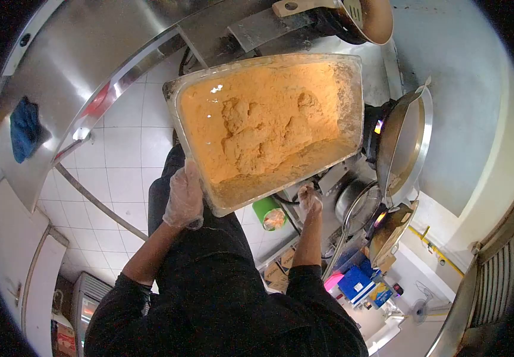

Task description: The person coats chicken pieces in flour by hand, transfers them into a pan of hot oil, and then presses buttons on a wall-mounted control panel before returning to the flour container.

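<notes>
A large clear tub [357, 89] holds orange powder [257, 83], with several coated lumps [263, 140] half buried in its middle. My left hand [184, 195], in a clear plastic glove, grips the tub's near left wall, its fingers partly hidden by the tub. Just below the tub's near right edge is my right hand [310, 199], also gloved. Its fingers are curled closed, and whatever they hold is too small to make out. It looks apart from the tub.
On the right stand a large wok [405, 143], a second pan [387, 238] and a metal pot [349, 202]. A brown pan [379, 21] sits at the top. A green container [266, 209] is below the tub. A blue cloth [25, 128] lies on the steel counter [84, 35].
</notes>
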A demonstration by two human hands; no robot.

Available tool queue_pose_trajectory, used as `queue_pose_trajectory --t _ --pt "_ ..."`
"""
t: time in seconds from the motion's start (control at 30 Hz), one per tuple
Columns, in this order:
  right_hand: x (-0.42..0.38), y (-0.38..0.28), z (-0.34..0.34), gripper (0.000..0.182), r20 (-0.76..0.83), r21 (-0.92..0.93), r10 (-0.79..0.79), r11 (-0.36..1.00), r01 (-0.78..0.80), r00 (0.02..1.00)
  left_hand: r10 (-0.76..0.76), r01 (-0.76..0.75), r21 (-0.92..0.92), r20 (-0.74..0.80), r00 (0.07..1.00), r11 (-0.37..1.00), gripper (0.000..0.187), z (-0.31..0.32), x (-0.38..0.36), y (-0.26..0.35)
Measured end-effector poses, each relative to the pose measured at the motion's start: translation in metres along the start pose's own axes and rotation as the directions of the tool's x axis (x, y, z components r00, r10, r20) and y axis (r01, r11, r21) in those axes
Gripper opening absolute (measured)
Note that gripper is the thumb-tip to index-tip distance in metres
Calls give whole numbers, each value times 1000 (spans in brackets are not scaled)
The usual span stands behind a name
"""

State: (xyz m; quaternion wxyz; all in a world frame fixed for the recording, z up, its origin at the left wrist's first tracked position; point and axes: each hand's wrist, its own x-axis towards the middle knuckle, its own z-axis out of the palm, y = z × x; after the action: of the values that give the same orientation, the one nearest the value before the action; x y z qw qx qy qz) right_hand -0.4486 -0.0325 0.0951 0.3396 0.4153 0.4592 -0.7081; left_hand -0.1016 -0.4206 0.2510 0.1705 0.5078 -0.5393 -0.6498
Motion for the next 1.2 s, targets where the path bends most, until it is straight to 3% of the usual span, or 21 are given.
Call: queue_pose_trajectory --t 0.03,0.17,0.23,0.37,0.43,0.5,0.53,0.7,0.77,0.93,1.03,1.07,1.1,1.13,1.17,1.2 --pt "7 -1 -6 19 -14 -99 -59 993 57 998 8 -8 -1 1 1000 1000 54 0 0 1" --pt "35 -10 -38 21 30 1 -78 997 78 996 -76 76 5 49 996 997 54 -3 0 -2" --pt "60 -18 -65 16 54 -24 -67 997 68 996 -22 23 -52 30 999 998 53 -1 0 -12" --pt "136 -54 -133 17 195 -123 37 992 -13 980 11 -15 -168 -22 1000 986 52 9 -1 -26" --pt "157 -69 -155 21 331 -185 142 979 -83 933 17 -15 -81 14 1000 997 51 1 -1 -13" --pt "161 -43 -139 18 4 -423 9 906 -6 1000 21 -19 -42 32 999 999 51 -1 0 -16" --pt "159 -32 -132 19 -147 -537 -92 843 -1 985 23 -21 -48 31 999 999 50 0 0 -30" --pt "131 -23 -112 23 198 -349 12 935 59 980 20 -19 -31 17 1000 999 50 2 1 -35" --pt "126 -20 -106 26 209 -345 31 938 44 978 5 -4 -54 6 1000 999 50 3 0 -27" --pt "128 -15 -88 35 -94 -501 26 863 -70 995 -24 24 -99 7 1000 995 51 5 0 -27" --pt "123 -17 -95 32 113 -221 33 975 -8 993 7 -5 -121 16 1000 993 50 4 0 -24" --pt "119 -19 -92 31 124 -566 15 823 58 992 21 -18 -134 17 1000 991 50 4 0 -20" --pt "112 -23 -86 31 140 -828 2 549 116 990 20 -18 -119 12 1000 993 49 4 0 -19" --pt "104 -28 -79 31 160 -968 -3 195 157 987 19 -18 -104 6 1000 994 48 4 0 -18" --pt "93 -32 -71 32 179 -967 0 -186 176 984 18 -18 -87 1 1000 996 48 4 0 -18" --pt "74 -26 -57 31 164 -892 -19 -431 139 986 25 -24 -80 11 1000 996 48 2 -1 -21"
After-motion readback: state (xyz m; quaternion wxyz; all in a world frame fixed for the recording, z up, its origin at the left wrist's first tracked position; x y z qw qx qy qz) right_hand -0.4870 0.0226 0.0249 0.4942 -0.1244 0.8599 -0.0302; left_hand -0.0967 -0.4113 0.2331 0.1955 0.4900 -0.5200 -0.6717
